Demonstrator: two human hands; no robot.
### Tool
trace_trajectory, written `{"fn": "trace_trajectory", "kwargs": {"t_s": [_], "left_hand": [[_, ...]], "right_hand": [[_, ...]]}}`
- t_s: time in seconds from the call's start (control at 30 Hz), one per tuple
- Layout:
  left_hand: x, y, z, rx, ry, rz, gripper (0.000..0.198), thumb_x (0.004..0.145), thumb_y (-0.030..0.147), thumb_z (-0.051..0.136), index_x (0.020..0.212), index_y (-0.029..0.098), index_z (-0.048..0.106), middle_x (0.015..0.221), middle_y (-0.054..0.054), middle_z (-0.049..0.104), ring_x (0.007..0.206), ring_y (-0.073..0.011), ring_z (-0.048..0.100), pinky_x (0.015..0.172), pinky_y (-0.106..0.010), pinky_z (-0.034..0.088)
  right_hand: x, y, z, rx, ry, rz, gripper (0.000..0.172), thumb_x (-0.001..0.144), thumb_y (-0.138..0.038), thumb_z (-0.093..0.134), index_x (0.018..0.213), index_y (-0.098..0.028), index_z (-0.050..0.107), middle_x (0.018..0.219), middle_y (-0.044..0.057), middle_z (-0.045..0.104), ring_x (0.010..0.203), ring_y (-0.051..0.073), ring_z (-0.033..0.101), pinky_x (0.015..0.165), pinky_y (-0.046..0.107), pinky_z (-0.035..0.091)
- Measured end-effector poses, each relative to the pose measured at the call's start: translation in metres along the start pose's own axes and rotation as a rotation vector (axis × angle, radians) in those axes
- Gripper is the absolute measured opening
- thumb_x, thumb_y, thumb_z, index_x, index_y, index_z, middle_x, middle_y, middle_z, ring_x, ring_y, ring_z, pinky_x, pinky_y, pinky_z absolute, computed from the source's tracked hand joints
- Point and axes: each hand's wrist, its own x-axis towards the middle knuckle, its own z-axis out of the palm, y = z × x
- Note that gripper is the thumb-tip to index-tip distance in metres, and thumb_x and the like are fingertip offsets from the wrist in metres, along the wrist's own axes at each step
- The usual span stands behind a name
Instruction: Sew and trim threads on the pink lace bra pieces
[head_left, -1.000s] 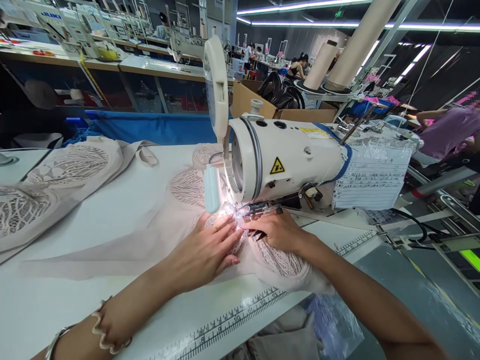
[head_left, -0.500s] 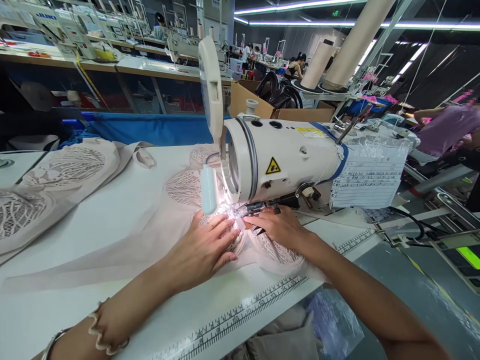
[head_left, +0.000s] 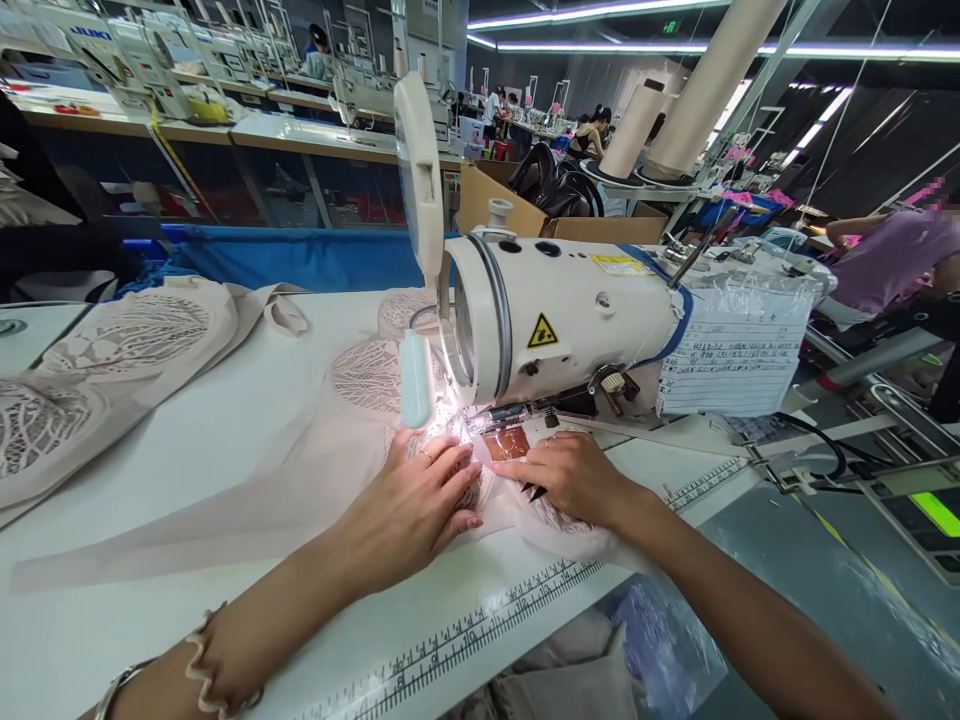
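- A pale lace-and-mesh garment piece (head_left: 352, 440) is lying under the needle of a white sewing machine (head_left: 555, 315), lit by the machine's small lamp just ahead of both hands.
- The left hand (head_left: 409, 505) is lying flat and unclenched on the fabric, fingers spread, pressing it to the table on the near side of the needle.
- The right hand (head_left: 574, 475) is resting fingers-down on the bunched lace just right of the needle, steadying it and gripping nothing; a dark slim tool (head_left: 534, 492) is poking out beneath its fingers, too hidden to name.
- Judging by how the cloth lies, the seam is mid-run: a long stretch of mesh is trailing away to the left of the left hand, while a gathered bundle is waiting under and behind the right wrist.
- Further left of the left hand, more lace pieces (head_left: 112, 350) are lying stacked on the white table (head_left: 225, 400).
- Near the wrists, a printed ruler strip (head_left: 480, 625) is running along the table edge.
- Beyond the right hand, a handwritten sheet (head_left: 731, 365) is hanging off the machine; other people are working far behind.
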Motion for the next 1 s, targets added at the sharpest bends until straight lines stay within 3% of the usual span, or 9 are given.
{"fn": "trace_trajectory", "kwargs": {"t_s": [0.23,0.37,0.53,0.63,0.77,0.83,0.9,0.97,1.0], "left_hand": [[0.001,-0.002,0.000,0.018,-0.016,-0.025,0.046,0.106,0.043,0.030,0.132,0.014,0.055,0.129,-0.015,0.066,0.125,-0.0344,0.054,0.107,-0.062,0.022],[0.002,-0.005,-0.003,0.024,-0.011,-0.029,0.042,0.105,0.039,0.033,0.129,0.014,0.057,0.131,-0.017,0.064,0.124,-0.0359,0.055,0.107,-0.066,0.022],[0.004,-0.011,-0.004,0.031,-0.005,-0.059,0.040,0.103,0.040,0.040,0.128,0.015,0.060,0.134,-0.018,0.062,0.126,-0.0378,0.054,0.107,-0.066,0.026],[0.003,-0.013,0.000,0.047,0.002,-0.071,0.041,0.104,0.041,0.038,0.129,0.015,0.059,0.135,-0.017,0.062,0.128,-0.0375,0.053,0.109,-0.065,0.024],[0.002,-0.007,0.007,0.068,0.005,-0.102,0.041,0.105,0.039,0.034,0.131,0.017,0.058,0.136,-0.016,0.061,0.130,-0.0365,0.050,0.111,-0.065,0.020],[0.005,-0.008,0.006,0.031,0.000,-0.136,0.039,0.105,0.035,0.034,0.127,0.018,0.061,0.138,-0.016,0.059,0.128,-0.0374,0.050,0.109,-0.067,0.023],[0.012,-0.018,0.000,-0.035,0.035,-0.317,0.033,0.102,0.032,0.039,0.118,0.019,0.065,0.133,-0.015,0.060,0.123,-0.0373,0.053,0.104,-0.064,0.033],[0.022,-0.042,-0.009,-0.074,0.138,-0.644,0.027,0.098,0.030,0.045,0.112,0.019,0.067,0.124,-0.015,0.062,0.116,-0.0364,0.055,0.098,-0.058,0.043],[0.027,-0.058,-0.015,-0.054,0.189,-0.758,0.028,0.098,0.028,0.045,0.114,0.017,0.065,0.123,-0.018,0.061,0.116,-0.0376,0.055,0.095,-0.058,0.045]], "right_hand": [[0.014,0.005,0.001,0.074,-0.056,0.077,0.045,0.088,-0.006,0.051,0.118,-0.030,0.073,0.062,-0.002,0.066,0.062,0.013,0.054,0.057,0.027,0.028],[0.022,0.007,0.000,0.092,-0.115,0.147,0.047,0.088,-0.007,0.052,0.122,-0.033,0.071,0.072,-0.003,0.072,0.068,0.014,0.060,0.057,0.026,0.030],[0.029,0.009,0.000,0.089,-0.185,0.215,0.059,0.085,-0.003,0.050,0.129,-0.038,0.067,0.097,-0.004,0.078,0.083,0.018,0.065,0.061,0.027,0.034],[0.033,0.009,0.001,0.084,-0.200,0.236,0.062,0.084,-0.002,0.049,0.129,-0.040,0.065,0.097,-0.005,0.078,0.084,0.019,0.065,0.062,0.028,0.035],[0.035,0.010,0.003,0.040,-0.216,0.217,0.059,0.083,-0.001,0.049,0.126,-0.037,0.066,0.096,-0.004,0.077,0.086,0.020,0.065,0.067,0.029,0.037],[0.032,0.012,0.002,-0.002,-0.198,0.257,0.047,0.087,-0.009,0.053,0.125,-0.032,0.066,0.097,0.000,0.076,0.086,0.022,0.064,0.069,0.030,0.039],[0.026,0.016,0.000,-0.069,-0.145,0.374,0.028,0.091,-0.027,0.060,0.117,-0.024,0.070,0.093,0.007,0.074,0.084,0.025,0.064,0.071,0.031,0.042],[0.017,0.018,-0.004,-0.137,-0.045,0.501,0.029,0.092,-0.041,0.061,0.106,-0.017,0.072,0.091,0.012,0.071,0.084,0.028,0.063,0.070,0.033,0.043],[0.012,0.018,-0.006,-0.161,0.021,0.528,0.027,0.092,-0.039,0.061,0.101,-0.016,0.071,0.092,0.013,0.070,0.084,0.028,0.063,0.069,0.033,0.043]]}}
